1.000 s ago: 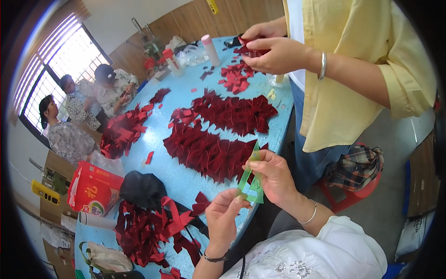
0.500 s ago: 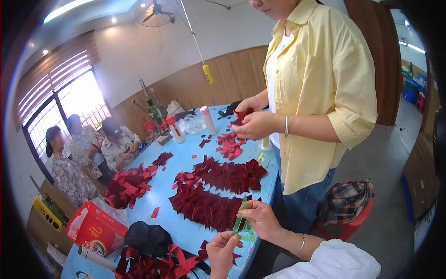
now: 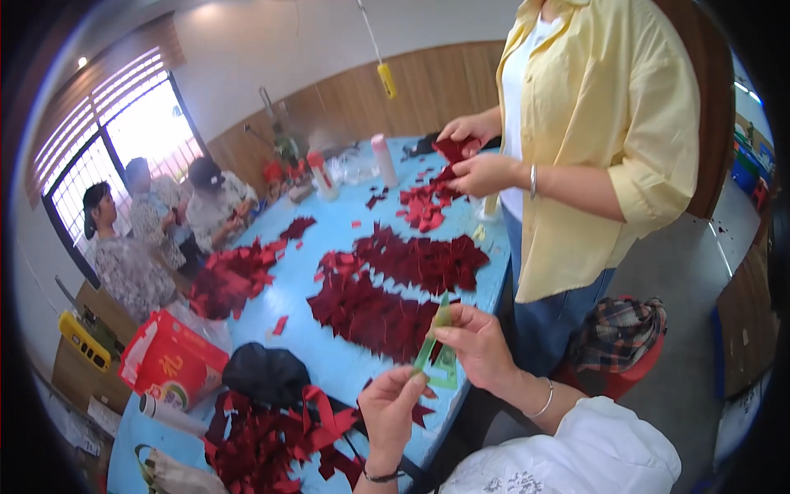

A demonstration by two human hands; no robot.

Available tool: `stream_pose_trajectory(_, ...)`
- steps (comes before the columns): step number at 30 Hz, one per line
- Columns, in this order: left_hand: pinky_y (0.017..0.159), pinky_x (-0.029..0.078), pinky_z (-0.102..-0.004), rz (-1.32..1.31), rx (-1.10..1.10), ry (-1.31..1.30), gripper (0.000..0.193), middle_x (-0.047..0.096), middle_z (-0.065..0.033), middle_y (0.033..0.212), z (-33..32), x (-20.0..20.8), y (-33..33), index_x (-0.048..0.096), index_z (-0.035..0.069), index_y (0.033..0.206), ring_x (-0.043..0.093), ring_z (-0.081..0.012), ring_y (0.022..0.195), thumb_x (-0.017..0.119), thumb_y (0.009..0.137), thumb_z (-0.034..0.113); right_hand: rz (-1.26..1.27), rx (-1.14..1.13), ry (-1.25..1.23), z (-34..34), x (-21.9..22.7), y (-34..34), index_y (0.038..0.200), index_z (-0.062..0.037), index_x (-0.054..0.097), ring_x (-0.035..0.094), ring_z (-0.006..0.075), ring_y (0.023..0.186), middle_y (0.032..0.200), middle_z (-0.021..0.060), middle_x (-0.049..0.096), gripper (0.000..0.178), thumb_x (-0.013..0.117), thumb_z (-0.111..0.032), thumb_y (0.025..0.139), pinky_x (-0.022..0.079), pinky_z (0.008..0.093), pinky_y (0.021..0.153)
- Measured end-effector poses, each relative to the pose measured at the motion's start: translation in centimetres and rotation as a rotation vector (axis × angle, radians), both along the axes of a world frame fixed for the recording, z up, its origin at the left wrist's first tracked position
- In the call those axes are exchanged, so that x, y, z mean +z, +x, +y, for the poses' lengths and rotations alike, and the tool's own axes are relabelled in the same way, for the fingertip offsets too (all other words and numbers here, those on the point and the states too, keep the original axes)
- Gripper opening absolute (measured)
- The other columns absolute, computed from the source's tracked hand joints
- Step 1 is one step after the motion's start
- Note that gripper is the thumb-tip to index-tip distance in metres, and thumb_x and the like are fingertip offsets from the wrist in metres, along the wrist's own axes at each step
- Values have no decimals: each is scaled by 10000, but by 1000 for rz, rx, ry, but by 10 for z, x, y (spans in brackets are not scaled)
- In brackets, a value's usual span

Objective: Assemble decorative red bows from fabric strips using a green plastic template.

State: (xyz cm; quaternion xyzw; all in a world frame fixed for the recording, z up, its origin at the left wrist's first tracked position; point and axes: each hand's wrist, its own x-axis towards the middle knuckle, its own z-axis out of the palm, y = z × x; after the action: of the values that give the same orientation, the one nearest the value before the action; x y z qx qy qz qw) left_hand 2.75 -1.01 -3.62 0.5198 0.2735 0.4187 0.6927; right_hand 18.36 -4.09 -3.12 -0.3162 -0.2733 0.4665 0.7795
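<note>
A translucent green set square (image 3: pixel 425 354) is held upright over the table's near right edge. My left hand (image 3: pixel 389 409) pinches its lower corner between thumb and fingers. Higher up, my right hand (image 3: pixel 481 346) grips the same tool near its pointed tip. Just beyond it lies a long row of overlapping dark red fabric pieces (image 3: pixel 366 317), with a second dark red row (image 3: pixel 432 259) behind. Left of my left hand, loose red fabric strips and scraps (image 3: pixel 263 445) are heaped beside a black cloth item (image 3: pixel 265 375).
Across the blue table (image 3: pixel 288 346), a co-worker in a yellow shirt (image 3: pixel 576 156) handles red fabric. Other people (image 3: pixel 214 206) stand by the window. A red bag (image 3: pixel 177 358), a white bottle (image 3: pixel 173 412) and another red pile (image 3: pixel 234 280) are at left. A red stool (image 3: pixel 629 375) holds plaid cloth.
The view has tilted downward, so the table rows sit higher in the picture. Both hands keep hold of the set square, and more of my left wrist shows.
</note>
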Motion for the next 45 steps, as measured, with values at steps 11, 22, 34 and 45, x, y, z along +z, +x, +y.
stream_pose_trajectory(11, 624, 520, -273, -146, -83, 27, 147, 648, -122, 790, 1, 2, 2, 605, -81, 948, 627, -164, 661, 605, 837, 15, -84, 10, 84, -11, 4, 3, 979, 6, 589, 590, 123, 844, 899, 65, 623, 189, 593, 12, 790, 464, 271, 798)
stream_pose_trajectory(22, 623, 522, -283, -154, -107, -45, 166, 650, -133, 773, -1, 3, 0, 603, -84, 955, 632, -180, 654, 608, 841, 37, -152, 13, 80, -18, 4, 3, 1017, 25, 586, 593, 139, 868, 944, 87, 631, 231, 586, -11, 789, 460, 286, 818)
stream_pose_trajectory(34, 626, 534, -287, -178, -47, -15, 172, 654, -140, 801, -1, 5, 0, 601, -87, 966, 638, -176, 670, 608, 836, 26, -213, 25, 24, -21, -13, 3, 980, 28, 608, 581, 114, 843, 905, 66, 628, 186, 573, -41, 810, 447, 260, 799)
stream_pose_trajectory(45, 625, 539, -297, -217, -5, 3, 153, 650, -137, 793, 0, 3, -2, 597, -90, 952, 637, -176, 671, 599, 834, 9, -511, 19, 18, -40, -23, -3, 932, 41, 629, 545, 70, 761, 841, 40, 609, 144, 575, -61, 846, 438, 198, 674)
